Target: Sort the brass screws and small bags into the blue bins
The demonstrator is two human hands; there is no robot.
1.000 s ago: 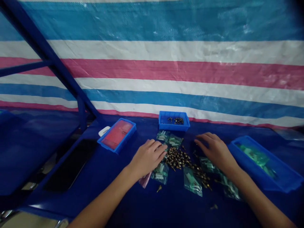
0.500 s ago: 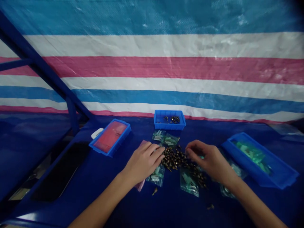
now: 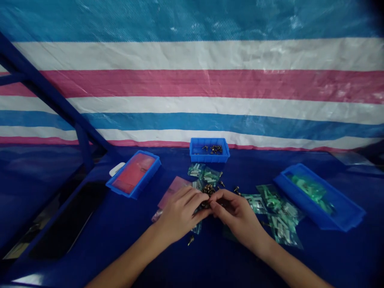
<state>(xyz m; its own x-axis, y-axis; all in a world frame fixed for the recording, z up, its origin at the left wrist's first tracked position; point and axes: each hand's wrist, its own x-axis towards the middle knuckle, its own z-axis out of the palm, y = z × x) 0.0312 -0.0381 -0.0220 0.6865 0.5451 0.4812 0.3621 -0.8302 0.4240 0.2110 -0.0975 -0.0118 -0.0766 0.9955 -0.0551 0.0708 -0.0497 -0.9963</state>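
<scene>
Small brass-coloured screws lie in a pile (image 3: 209, 189) at the middle of the blue table, partly hidden by both hands. My left hand (image 3: 183, 206) is over the pile's left side, its fingers curled and close together around something I cannot make out. Fingertips meeting those of the left, my right hand (image 3: 237, 212) is pinched at the pile's right side; what lies between its fingers is hidden. A pink packet (image 3: 174, 190) rests behind my left hand. Clear bags of pale parts (image 3: 282, 228) lie to the right of my right hand.
A blue tray (image 3: 210, 159) holding a few screws stands behind the pile. To the left are a blue tray (image 3: 131, 192) with pink packets and a black flat object (image 3: 64, 224). On the right stands a blue tray (image 3: 339, 222) with green bags. One loose screw (image 3: 191, 240) lies in front.
My right hand has moved left to meet my left hand, uncovering bags on the right. The screw pile looks gathered closer together, and more of the pink packet shows.
</scene>
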